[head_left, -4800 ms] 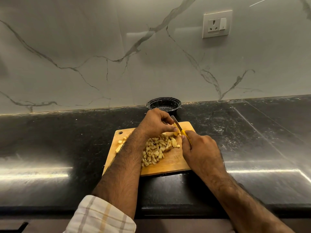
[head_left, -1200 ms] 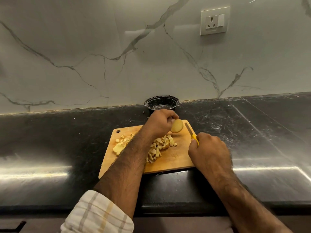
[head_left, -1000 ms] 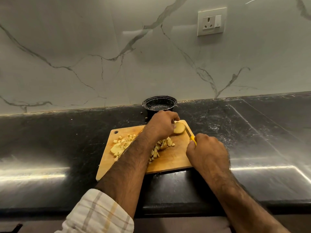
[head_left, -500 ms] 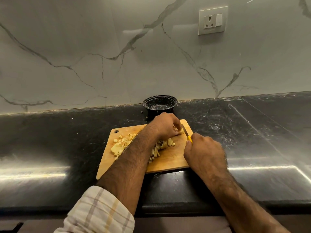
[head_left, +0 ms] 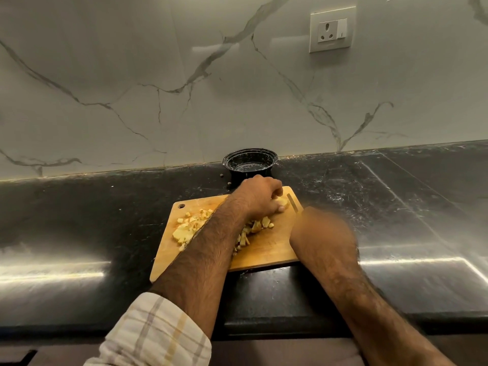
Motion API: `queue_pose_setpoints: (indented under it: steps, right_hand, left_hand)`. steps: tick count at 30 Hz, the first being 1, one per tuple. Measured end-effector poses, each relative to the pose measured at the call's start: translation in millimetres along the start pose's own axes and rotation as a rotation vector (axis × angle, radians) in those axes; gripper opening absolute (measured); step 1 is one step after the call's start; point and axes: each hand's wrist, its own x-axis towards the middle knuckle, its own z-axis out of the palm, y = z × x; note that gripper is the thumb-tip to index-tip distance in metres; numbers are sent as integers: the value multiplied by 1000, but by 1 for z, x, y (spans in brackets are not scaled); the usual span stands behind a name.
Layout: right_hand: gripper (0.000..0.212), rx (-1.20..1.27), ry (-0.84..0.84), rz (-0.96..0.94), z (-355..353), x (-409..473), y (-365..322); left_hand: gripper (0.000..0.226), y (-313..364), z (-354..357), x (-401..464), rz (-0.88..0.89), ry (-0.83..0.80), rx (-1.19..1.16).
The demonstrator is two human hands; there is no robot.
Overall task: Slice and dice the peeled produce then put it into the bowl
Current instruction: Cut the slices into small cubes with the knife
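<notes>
— Seen from where?
— From head height, forward and down over a polished black stone countertop (head_left: 79, 233), square onto a grey-veined white marble wall (head_left: 132, 75).
— How near?
— Close: both forearms rising from the bottom edge, a rectangular wooden cutting board (head_left: 266, 249) near centre frame.
— Any second view?
— None, just this wide-angle one.

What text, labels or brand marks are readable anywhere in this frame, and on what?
None readable.
Wall socket: no print visible on its plate or switch.
Black bowl: pale specks on its wall only, no lettering.
Cutting board: no mark.
Knife: no marking visible.
Checked sleeve: pattern only.
</notes>
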Motion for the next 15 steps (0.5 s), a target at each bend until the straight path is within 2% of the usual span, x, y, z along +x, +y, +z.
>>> queue_pose_setpoints:
  steps: [6, 9, 13, 15]
  right_hand:
    - [30, -6, -36, -3, 1, 1, -1]
    - [29, -15, -48, -9, 1, 1, -2]
    - [29, 2, 116, -58, 1, -5, -3]
    - [28, 3, 104, -71, 2, -6, -5]
  left_hand:
    - [21, -8, -4, 0, 16, 105, -24]
    - [21, -12, -6, -1, 20, 142, -63]
    - [32, -14, -1, 1, -25, 135, -75]
    - [36, -15, 0, 1, -43, 191, -98]
